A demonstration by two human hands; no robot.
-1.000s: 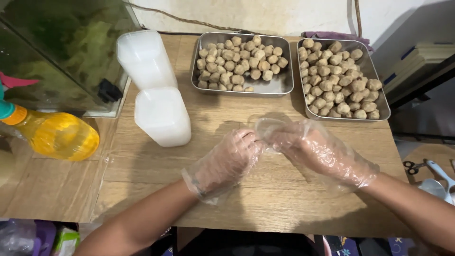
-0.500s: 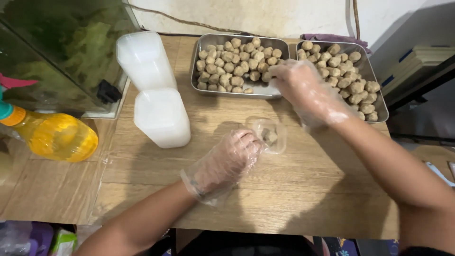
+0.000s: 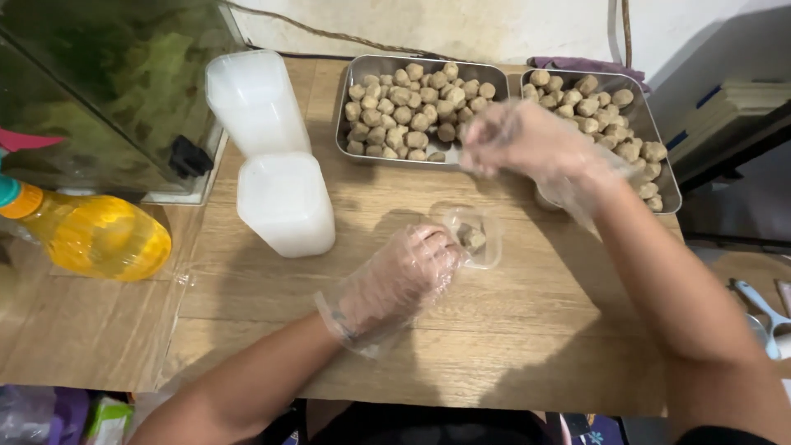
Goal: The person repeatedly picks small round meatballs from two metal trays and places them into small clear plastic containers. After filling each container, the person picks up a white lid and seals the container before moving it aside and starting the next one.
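I take the small clear bag (image 3: 474, 235) as my landmark: it lies on the wooden table (image 3: 527, 346), with a couple of brown balls showing through its plastic. My left hand (image 3: 404, 276), in a loose clear glove, sits just left of the bag, its fingers curled together and pinching the bag's near edge; that grip looks unchanged from half a second ago. My right hand (image 3: 527, 144), also gloved, is above and to the right of the bag, over the front edge of the left metal tray (image 3: 362, 70) of brown balls. Half a second ago it reached deeper over the trays; now it has drawn back toward the bag. It is blurred, so I cannot tell whether its fingers are closed on anything. A second metal tray (image 3: 659, 156) of balls sits further right of the bag. Left of the bag stand two stacks of white plastic tubs (image 3: 284, 202), and beyond them a yellow bottle (image 3: 103, 239) beside a glass tank (image 3: 99, 91), all where they were.
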